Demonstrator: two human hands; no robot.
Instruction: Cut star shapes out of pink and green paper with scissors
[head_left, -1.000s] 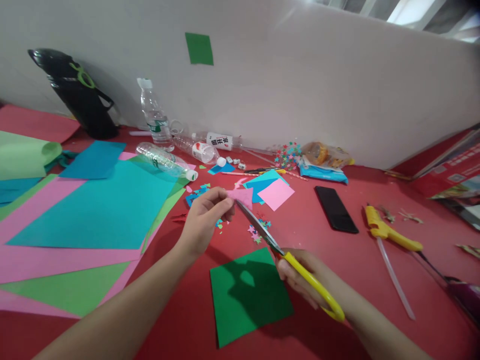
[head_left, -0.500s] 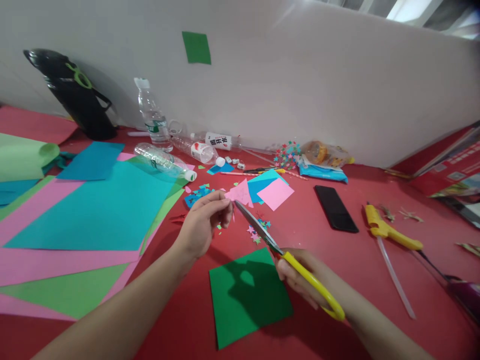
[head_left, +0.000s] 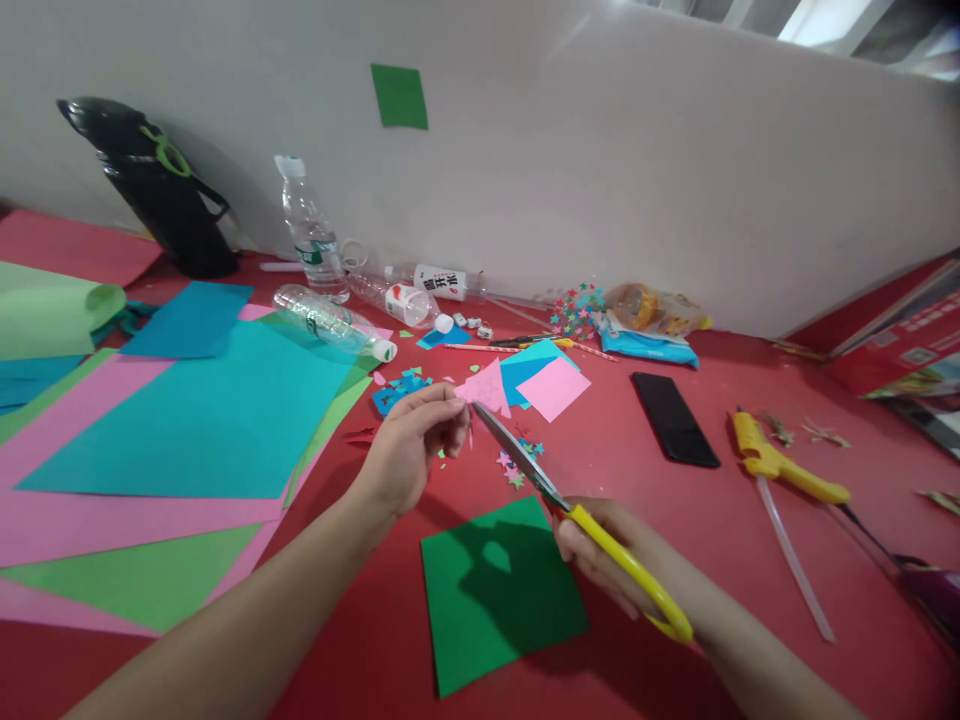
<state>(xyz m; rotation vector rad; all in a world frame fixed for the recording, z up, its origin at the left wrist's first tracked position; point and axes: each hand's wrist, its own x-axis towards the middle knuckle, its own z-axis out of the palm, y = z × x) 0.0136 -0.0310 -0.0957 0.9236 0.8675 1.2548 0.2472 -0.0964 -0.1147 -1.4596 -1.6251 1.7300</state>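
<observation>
My left hand (head_left: 416, 440) pinches a small pink piece of paper (head_left: 487, 388) with pencilled lines on it. My right hand (head_left: 600, 550) is closed around the yellow handles of a pair of scissors (head_left: 525, 462), whose blades look nearly closed, tips at the paper's lower edge. Below both hands lies a green square of paper (head_left: 502, 640) under their shadow. Small cut paper stars (head_left: 516, 470) in pink, green and blue lie behind the blades. Blue paper scraps (head_left: 394, 392) sit behind my left hand, and a pink square (head_left: 555, 390) lies on blue paper beyond the scissors.
Large coloured sheets (head_left: 195, 430) cover the left side. Plastic bottles (head_left: 330, 320) and a black flask (head_left: 161, 200) stand or lie by the wall. At right are a phone (head_left: 675, 420), a yellow glue gun (head_left: 780, 462) and a glue stick (head_left: 795, 560). More stars (head_left: 579, 308) lie at the back.
The whole view has shifted slightly, so things appear a little further right. Both hands keep their hold, and the scissor tips stay at the pink paper's edge.
</observation>
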